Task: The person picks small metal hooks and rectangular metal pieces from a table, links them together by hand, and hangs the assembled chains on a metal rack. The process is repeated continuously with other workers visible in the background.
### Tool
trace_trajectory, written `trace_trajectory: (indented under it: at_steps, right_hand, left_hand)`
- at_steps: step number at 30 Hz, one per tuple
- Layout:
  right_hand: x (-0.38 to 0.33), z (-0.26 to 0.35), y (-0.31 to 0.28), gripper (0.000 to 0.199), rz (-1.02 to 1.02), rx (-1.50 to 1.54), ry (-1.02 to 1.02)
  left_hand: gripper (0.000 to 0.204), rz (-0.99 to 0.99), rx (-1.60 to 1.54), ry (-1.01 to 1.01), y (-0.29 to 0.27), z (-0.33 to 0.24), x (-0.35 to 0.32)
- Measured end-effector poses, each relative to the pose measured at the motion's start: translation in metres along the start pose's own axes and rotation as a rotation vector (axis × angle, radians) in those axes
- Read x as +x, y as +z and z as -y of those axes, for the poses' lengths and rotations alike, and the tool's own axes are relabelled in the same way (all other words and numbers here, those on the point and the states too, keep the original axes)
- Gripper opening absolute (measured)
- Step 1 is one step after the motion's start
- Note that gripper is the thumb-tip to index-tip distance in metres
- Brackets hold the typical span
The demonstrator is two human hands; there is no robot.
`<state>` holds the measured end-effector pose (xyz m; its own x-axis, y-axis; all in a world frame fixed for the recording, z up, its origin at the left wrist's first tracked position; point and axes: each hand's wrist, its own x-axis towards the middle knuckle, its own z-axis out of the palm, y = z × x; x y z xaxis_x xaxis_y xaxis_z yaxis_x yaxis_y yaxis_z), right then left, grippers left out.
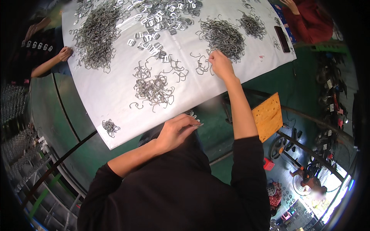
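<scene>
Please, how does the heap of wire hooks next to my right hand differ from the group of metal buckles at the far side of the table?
The wire hook heap is thin, bent wire; the buckles are flat frames with openings.
The heap is darker grey, while the buckles look brighter silver.
The heap lies by the right hand; the buckles lie farther left.
Both rest on the white table cover.

Cam's a left-side fisheye on my head, aimed down past my black shirt (169,192) at the table (111,96), pretty close: near-left corner fits, far edge gets cropped up top, edges bend rimward.
</scene>
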<state>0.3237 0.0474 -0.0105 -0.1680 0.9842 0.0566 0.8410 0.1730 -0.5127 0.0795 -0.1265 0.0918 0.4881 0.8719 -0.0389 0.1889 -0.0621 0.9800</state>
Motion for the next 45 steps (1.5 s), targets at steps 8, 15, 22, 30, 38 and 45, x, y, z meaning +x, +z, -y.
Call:
trace_trajectory:
  at_steps: [8, 15, 22, 30, 38, 45]
  right_hand:
    - [-0.145, 0.128, -0.046, 0.03, -0.311, 1.139, 0.404]
    - [-0.205, 0.202, -0.04, 0.034, -0.579, 1.227, 0.522]
    - [-0.215, 0.213, -0.008, 0.033, -0.839, 1.091, 0.333]
    - [-0.222, 0.211, 0.001, 0.033, -0.847, 1.055, 0.248]
    - [-0.225, 0.211, 0.004, 0.032, -0.806, 1.069, 0.27]
    - [-0.219, 0.209, 0.012, 0.028, -0.782, 0.99, 0.23]
  left_hand:
    - [0.015, -0.101, 0.004, 0.036, -0.003, 0.007, 0.0]
    - [0.015, -0.111, -0.029, 0.011, -0.004, 0.005, -0.004]
    - [0.016, -0.034, 0.002, 0.148, -0.011, 0.011, -0.013]
    - [0.036, -0.446, 0.784, 0.273, -0.142, 0.129, 0.104]
    - [0.024, -0.252, 1.25, 0.283, -0.196, 0.176, 0.169]
    - [0.015, -0.276, 0.598, 0.066, -0.161, 0.133, 0.148]
